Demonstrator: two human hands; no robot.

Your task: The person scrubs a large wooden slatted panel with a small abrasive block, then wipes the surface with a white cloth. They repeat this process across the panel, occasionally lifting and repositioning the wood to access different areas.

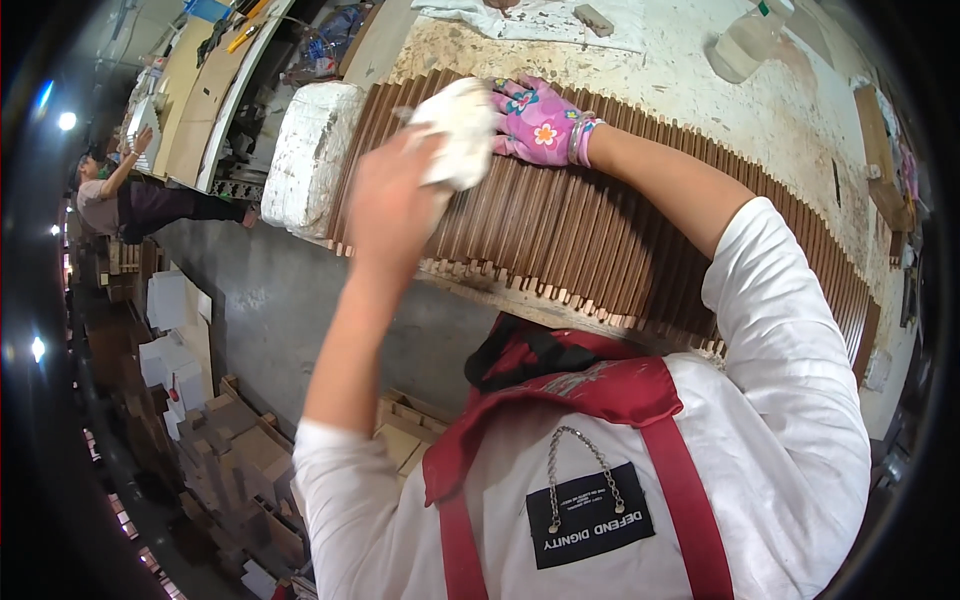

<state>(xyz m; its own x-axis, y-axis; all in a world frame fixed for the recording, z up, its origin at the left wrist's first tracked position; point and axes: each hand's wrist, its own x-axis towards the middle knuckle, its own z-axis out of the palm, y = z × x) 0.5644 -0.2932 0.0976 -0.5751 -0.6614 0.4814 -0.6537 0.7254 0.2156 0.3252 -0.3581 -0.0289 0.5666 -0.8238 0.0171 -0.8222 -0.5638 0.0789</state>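
Observation:
A long row of brown wooden strips (pixel 560 235), grooved and packed side by side, lies across the worktable (pixel 670 85) in front of me. My left hand (pixel 390 195), bare and blurred by motion, grips a crumpled white cloth (pixel 462 130) over the left end of the row. Just right of the cloth, my right hand (pixel 545 122), in a pink flowered glove, lies on the strips with its fingers spread. Against the row's left end stands a white-wrapped block (pixel 312 155).
A cloudy plastic bottle (pixel 745 48) stands at the back right, and a wooden bar (pixel 884 165) lies farther right. A small grey block (pixel 593 19) rests on a white sheet (pixel 530 28) at the back. Another person (pixel 115 205) is at the far left, beside cluttered shelves.

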